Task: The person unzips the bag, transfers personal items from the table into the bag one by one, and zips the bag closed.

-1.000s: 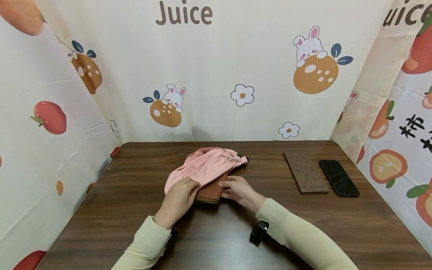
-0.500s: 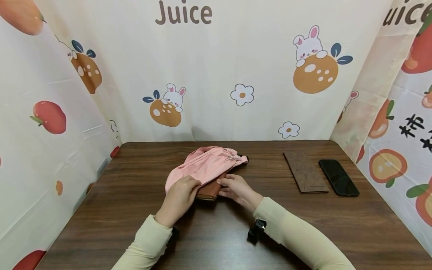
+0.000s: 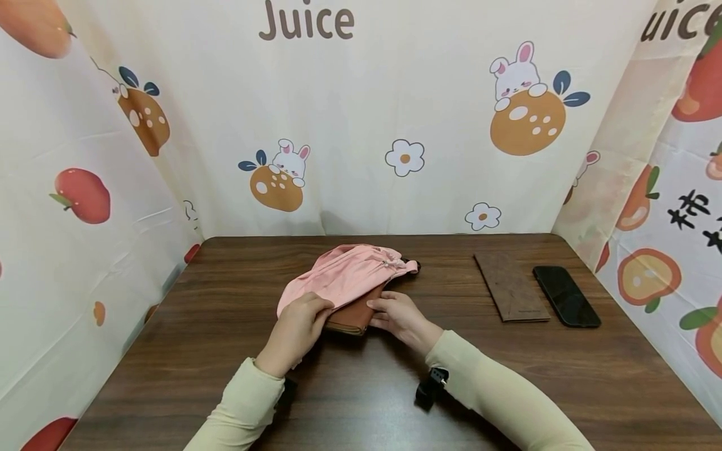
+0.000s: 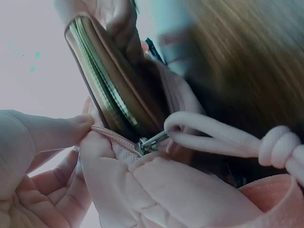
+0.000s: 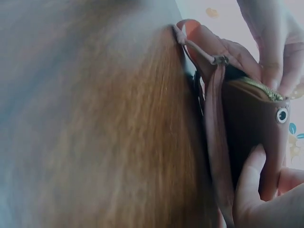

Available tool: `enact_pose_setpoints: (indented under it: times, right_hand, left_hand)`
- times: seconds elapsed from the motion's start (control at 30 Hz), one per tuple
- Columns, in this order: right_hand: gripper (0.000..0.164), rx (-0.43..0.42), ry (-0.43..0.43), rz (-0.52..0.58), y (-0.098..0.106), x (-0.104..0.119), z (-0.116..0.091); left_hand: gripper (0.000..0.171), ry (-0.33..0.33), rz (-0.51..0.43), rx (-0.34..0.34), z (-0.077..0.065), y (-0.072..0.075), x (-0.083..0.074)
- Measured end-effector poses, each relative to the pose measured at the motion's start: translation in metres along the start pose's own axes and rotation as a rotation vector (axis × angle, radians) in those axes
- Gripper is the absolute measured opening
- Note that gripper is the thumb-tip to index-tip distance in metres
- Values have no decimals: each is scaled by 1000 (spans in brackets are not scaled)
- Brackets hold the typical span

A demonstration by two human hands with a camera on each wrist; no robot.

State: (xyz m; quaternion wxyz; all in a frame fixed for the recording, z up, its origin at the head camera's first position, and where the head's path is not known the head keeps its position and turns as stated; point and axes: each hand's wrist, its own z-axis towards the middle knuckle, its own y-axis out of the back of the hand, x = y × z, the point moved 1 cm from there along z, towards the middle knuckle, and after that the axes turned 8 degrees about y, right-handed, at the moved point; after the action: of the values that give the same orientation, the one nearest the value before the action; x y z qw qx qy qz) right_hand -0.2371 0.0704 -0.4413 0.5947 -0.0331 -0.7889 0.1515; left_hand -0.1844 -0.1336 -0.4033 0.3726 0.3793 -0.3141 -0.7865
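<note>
A pink zippered bag [image 3: 338,275] lies at the middle of the table, its zip undone along the near side. Out of that opening sticks a brown zip wallet [image 3: 354,313], partly inside the bag. My left hand [image 3: 296,326] pinches the bag's edge beside the zip; in the left wrist view the thumb presses on the zipper tape [image 4: 114,137]. With thumb and fingers, my right hand [image 3: 403,319] grips the wallet's right side. The right wrist view shows the wallet's brass zip [image 5: 261,88] and a round metal eyelet [image 5: 282,115]. The wallet's far end is hidden in the bag.
On the right of the dark wooden table [image 3: 225,388] lie a flat brown folder [image 3: 510,288] and a black smartphone [image 3: 566,296]. A printed curtain [image 3: 361,94] encloses the back and both sides.
The wallet goes slightly deeper into the bag, then shows a little more again, with my right hand moving along with it. My left hand stays at the bag's edge.
</note>
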Motion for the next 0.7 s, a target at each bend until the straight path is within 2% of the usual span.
enact_pose_setpoints:
  times: [0.23,0.43,0.7]
  right_hand:
    - [44,-45,11,31,-10,-4,2]
    - [35,-25,48,25,-19,-8,0]
    - [37,-9,32,50,-23,-9,-1]
  left_hand:
    - [8,25,-51,28,2,-3,-6]
    - [9,38,-87,65,3,-5,-11]
    - [10,60,-87,93,4,-5,-10]
